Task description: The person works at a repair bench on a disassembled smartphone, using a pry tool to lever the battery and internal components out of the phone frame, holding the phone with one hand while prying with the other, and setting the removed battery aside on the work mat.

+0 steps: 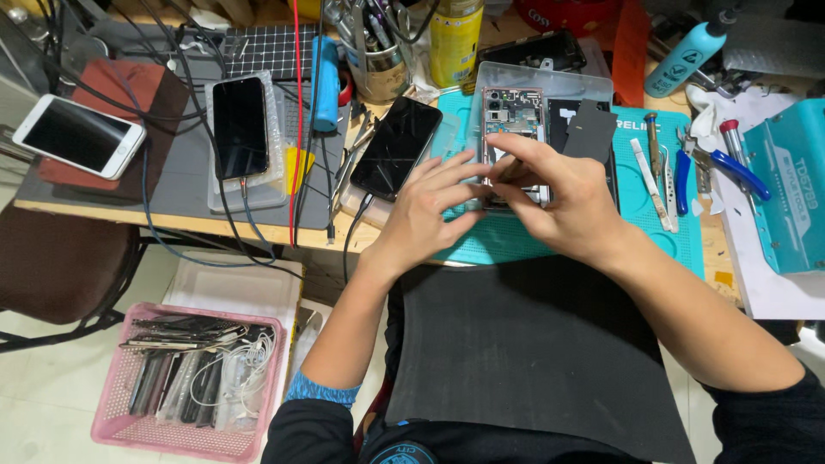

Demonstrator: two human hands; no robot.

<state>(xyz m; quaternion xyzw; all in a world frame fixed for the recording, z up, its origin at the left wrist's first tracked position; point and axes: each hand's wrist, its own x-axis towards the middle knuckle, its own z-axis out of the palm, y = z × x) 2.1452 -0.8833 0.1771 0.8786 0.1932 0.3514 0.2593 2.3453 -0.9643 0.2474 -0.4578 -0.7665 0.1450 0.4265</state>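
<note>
Hands on opened phone (513,137).
Left hand (427,209) steadies its lower edge, fingers spread; right hand (563,199) pinches over it, contents hidden from me. Tweezers (650,182) right.

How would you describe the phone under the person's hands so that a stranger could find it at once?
Start at the teal work mat on the bench. At its near middle, both hands, left hand and right hand, meet over an opened phone. Unlike the dark-screened phones to its left, it shows its bare internal parts.

Three dark phone screens (241,126) lie left; a yellow labelled can (455,39) stands behind.
</note>
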